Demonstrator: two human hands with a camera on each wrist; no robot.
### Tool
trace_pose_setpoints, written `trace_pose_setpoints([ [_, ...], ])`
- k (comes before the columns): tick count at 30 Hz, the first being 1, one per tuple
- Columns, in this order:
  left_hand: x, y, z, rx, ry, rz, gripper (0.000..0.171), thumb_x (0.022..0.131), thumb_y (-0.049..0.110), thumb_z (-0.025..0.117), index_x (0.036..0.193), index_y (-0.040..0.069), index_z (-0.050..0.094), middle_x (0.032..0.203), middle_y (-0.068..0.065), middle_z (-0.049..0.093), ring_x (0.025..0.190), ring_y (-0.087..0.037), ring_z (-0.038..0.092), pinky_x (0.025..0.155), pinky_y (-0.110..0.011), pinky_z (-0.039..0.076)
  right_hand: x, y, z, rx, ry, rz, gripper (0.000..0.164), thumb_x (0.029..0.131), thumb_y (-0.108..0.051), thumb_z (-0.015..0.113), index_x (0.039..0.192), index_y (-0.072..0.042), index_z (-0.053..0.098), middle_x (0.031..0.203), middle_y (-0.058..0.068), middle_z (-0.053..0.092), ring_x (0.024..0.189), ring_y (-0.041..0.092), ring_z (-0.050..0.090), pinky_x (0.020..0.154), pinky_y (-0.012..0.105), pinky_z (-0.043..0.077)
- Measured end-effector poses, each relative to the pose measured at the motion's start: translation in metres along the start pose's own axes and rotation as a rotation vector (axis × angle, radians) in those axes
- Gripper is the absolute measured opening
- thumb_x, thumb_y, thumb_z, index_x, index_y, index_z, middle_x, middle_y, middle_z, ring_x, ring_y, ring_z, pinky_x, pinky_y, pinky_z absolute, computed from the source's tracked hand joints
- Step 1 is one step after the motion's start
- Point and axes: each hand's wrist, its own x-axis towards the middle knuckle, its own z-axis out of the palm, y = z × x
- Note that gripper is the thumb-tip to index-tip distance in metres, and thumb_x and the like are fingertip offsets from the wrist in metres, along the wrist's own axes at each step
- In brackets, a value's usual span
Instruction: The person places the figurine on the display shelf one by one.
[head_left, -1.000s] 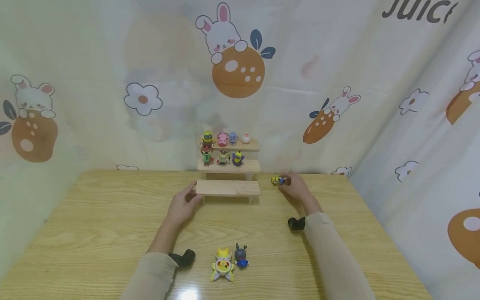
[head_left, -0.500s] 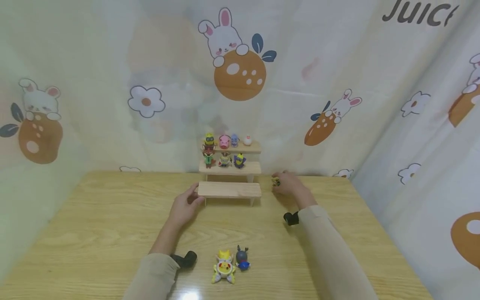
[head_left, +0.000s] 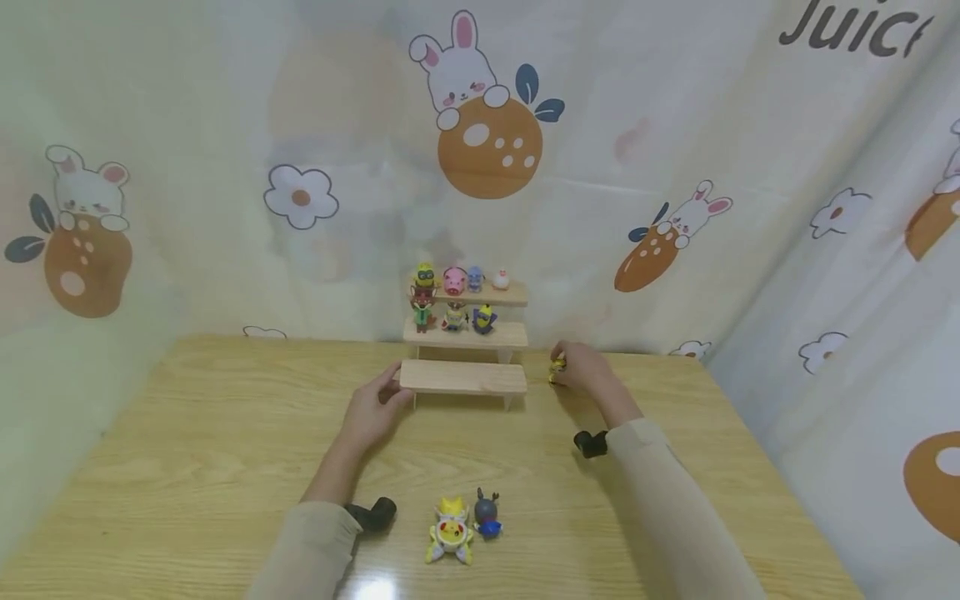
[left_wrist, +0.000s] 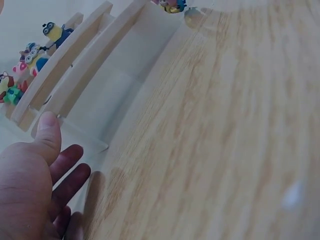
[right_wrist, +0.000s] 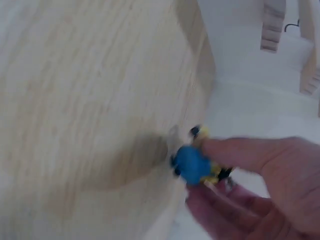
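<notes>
My left hand [head_left: 375, 410] rests at the left end of the lowest step of a wooden tiered display stand [head_left: 463, 377]. In the left wrist view its thumb touches that step's end, and the other fingers are loosely extended. Right of the stand, my right hand [head_left: 588, 372] pinches a small yellow-and-blue minion figurine [head_left: 556, 372] between thumb and fingers, low over the table. Its blue body [right_wrist: 192, 165] shows in the right wrist view, while the fingers hide part of it. The lowest step bears nothing.
Several small figurines line the upper two steps, among them a pink pig [head_left: 453, 281] and a fox [head_left: 422, 315]. A yellow-and-white figurine [head_left: 451, 532] and a dark antlered one [head_left: 487, 515] lie near the front of the table. A printed curtain [head_left: 360, 250] hangs behind.
The minion figurine has turned in my right hand from lying sideways to roughly upright. My left hand stays at the stand's end. The head view has shifted slightly.
</notes>
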Motion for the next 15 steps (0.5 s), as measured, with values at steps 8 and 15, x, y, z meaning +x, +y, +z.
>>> trace_pose_setpoints([
  [8,0.001,-0.001,-0.002,0.014,-0.003,-0.008,0.060,0.092,0.034,0.061,0.144,0.013,0.041,0.115,-0.014,0.067,0.116,-0.032,0.058,0.105,-0.051,0.039,-0.006,0.009,0.016,0.245,0.077,-0.159,0.037,0.085,-0.010,0.067,0.119,0.003,0.059,0.111,0.022,0.064,0.099,0.035,0.063,0.085,0.045,0.053],
  [15,0.001,-0.001,-0.001,0.014,-0.011,-0.009,0.060,0.092,0.035,0.061,0.145,0.014,0.041,0.114,-0.014,0.067,0.115,-0.031,0.058,0.104,-0.050,0.041,-0.017,0.014,0.019,0.300,0.100,-0.196,0.039,0.085,-0.008,0.068,0.120,0.007,0.060,0.117,0.024,0.061,0.102,0.039,0.064,0.086,0.045,0.054],
])
